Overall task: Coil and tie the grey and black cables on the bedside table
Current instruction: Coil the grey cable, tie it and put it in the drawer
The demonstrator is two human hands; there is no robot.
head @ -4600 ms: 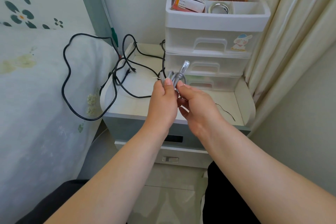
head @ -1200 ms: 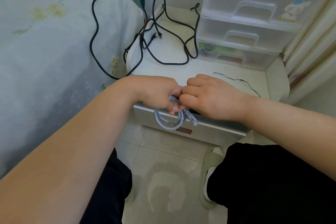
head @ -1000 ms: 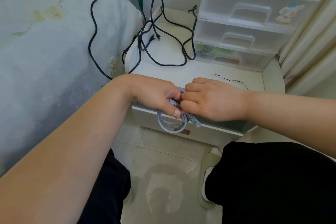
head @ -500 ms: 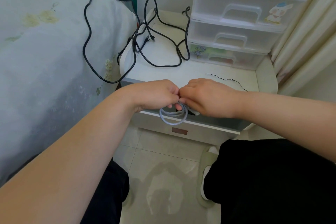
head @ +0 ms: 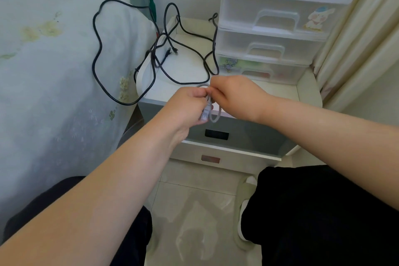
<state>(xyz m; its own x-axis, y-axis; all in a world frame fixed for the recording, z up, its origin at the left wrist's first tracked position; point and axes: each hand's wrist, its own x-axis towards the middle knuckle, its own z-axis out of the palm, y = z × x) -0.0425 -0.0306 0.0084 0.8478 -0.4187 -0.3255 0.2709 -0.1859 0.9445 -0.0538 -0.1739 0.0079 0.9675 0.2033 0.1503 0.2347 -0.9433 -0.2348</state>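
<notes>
The grey cable is a small coil held between both hands over the front edge of the bedside table. My left hand grips the coil, and a plug end hangs below its fingers. My right hand pinches the coil from the right side. The black cable lies loose, looping from the bed across the table's left half, with its plug ends on the tabletop. A thin black tie, seen earlier on the table, is now hidden behind my right hand.
A white plastic drawer unit stands at the back right of the table. The bed with a floral cover is on the left, a curtain on the right. My knees in black trousers and a slipper are below.
Both hands have risen with the grey coil from in front of the table's drawer to the table's front edge. The coil has turned so a plug end hangs below my left hand.
</notes>
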